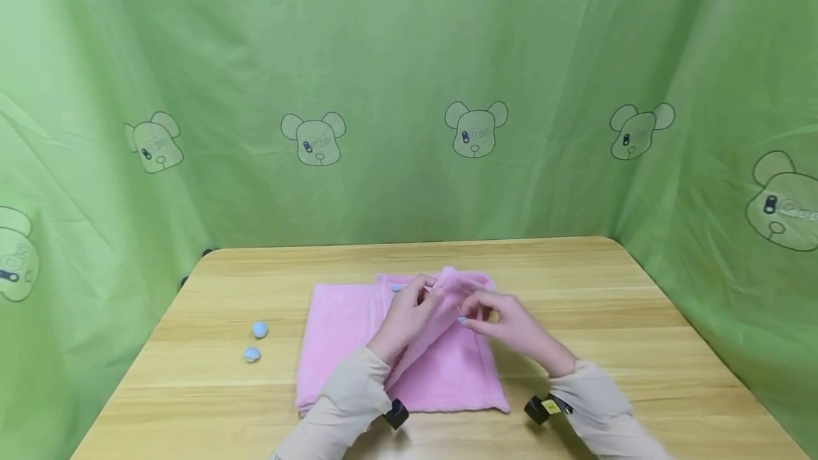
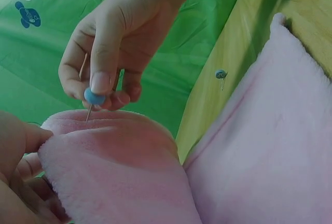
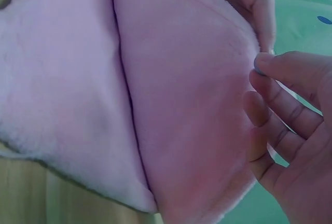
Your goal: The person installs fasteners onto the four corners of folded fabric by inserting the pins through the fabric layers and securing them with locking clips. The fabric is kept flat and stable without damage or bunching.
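A fuzzy pink cloth (image 1: 335, 339) lies folded on the table, its right part lifted into a raised fold. My left hand (image 1: 409, 311) pinches the upper edge of that fold; in the left wrist view its fingers (image 2: 23, 141) grip the cloth's left side. Between thumb and fingertips my right hand (image 1: 505, 318) holds a pin with a round blue head (image 2: 94, 96). Its thin shaft points down at the cloth's edge; whether the tip has entered cannot be seen. In the right wrist view the fingers (image 3: 290, 73) mostly cover the blue head.
Two blue-headed pieces (image 1: 259, 329) (image 1: 252, 354) lie on the wooden table (image 1: 211, 389) left of the cloth. Another blue head (image 1: 396, 288) shows near the cloth's back edge. Green curtains (image 1: 396, 34) with bear faces surround the table. Each wrist wears a black device (image 1: 537, 410).
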The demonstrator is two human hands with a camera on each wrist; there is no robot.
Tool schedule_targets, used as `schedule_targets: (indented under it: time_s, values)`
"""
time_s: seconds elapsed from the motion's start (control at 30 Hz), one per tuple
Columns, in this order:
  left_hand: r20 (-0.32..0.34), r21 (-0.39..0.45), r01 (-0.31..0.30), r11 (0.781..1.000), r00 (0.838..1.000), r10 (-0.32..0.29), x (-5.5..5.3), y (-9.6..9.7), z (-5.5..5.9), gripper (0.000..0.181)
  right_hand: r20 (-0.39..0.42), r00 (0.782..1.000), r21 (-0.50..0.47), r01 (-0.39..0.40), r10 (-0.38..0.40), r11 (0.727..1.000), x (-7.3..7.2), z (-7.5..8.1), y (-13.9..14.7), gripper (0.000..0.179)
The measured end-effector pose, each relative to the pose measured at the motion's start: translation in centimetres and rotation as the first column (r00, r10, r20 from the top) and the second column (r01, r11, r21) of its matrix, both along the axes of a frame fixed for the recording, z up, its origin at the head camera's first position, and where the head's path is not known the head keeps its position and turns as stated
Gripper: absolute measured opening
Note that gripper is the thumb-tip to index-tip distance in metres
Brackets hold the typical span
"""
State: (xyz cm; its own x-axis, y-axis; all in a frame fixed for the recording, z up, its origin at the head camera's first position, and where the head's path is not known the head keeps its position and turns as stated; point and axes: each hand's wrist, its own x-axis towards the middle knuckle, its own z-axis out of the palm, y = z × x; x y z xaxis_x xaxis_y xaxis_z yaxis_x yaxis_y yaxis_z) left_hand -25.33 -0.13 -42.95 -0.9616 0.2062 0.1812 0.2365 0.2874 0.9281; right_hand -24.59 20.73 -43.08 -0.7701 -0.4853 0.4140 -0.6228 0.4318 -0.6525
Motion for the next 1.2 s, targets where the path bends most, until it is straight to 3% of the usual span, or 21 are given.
schedule_targets:
  time_s: [0.17, 0.43, 0.73, 1.03, 1.2]
  values:
    - [-0.033, -0.023, 0.016, 1.0, 0.999, -0.017, 0.1, 0.1, 0.0, 0.017, 0.008, 1.0, -0.007, 0.03, -0.03, 1.0, -0.3, -0.6, -0.3, 0.009]
    - [-0.036, -0.027, 0.06, 0.998, 0.997, -0.061, 0.6, 0.6, 0.0, 0.024, -0.073, 0.993, -0.055, 0.092, -0.096, 0.994, -0.4, -1.2, -1.0, 0.015]
    - [0.029, 0.058, 0.09, 0.994, 0.995, -0.092, 1.3, 0.9, 0.2, 0.016, -0.242, 0.943, -0.094, 0.213, -0.23, 0.973, -0.6, -1.7, -1.7, 0.029]
    - [-0.062, -0.074, 0.106, 0.992, 0.992, -0.111, 1.9, 0.9, 0.6, 0.012, -0.275, 0.903, -0.077, 0.321, -0.329, 0.944, -0.6, -1.6, -1.8, 0.07]
    - [-0.154, -0.208, 0.105, 0.973, 0.978, -0.138, 2.1, 1.1, 1.1, 0.013, -0.303, 0.905, -0.085, 0.286, -0.299, 0.954, -0.8, -1.7, -1.6, 0.065]
